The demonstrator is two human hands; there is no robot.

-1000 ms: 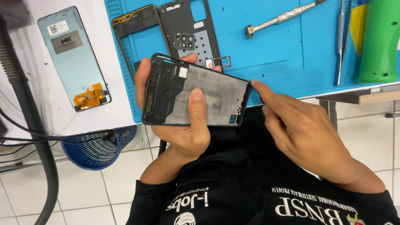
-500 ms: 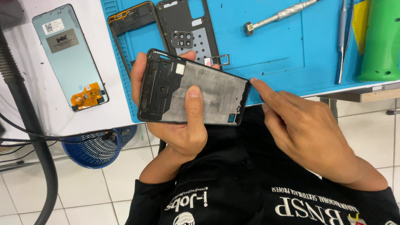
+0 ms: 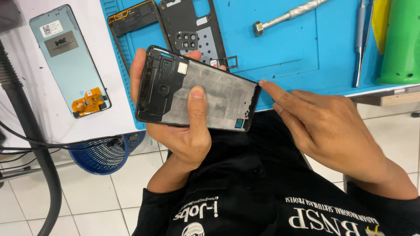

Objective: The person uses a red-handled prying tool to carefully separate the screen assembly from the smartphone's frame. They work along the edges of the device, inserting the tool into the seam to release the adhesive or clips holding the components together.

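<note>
The left hand (image 3: 183, 131) grasps a black phone frame (image 3: 197, 89) just below the blue mat (image 3: 280, 48); the right hand (image 3: 332, 131), fingers loose, touches the frame's end with its forefinger.

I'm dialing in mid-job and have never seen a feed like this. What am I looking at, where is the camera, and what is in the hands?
There is no machine here: a person works with two bare hands, and the single camera sits on their head, looking down past their dark shirt.

The left hand grips a black phone middle frame from below, thumb pressed across its inner face. The right hand holds nothing; its index finger touches the frame's right corner.

Beyond the hands is a white table with a blue work mat. On the mat lie an orange-edged bezel frame, a black back cover with camera openings, a metal rod-like tool, metal tweezers and a green object. On the bare table, left, a phone display panel with an orange flex cable lies face down. A blue basket sits on the tiled floor.
</note>
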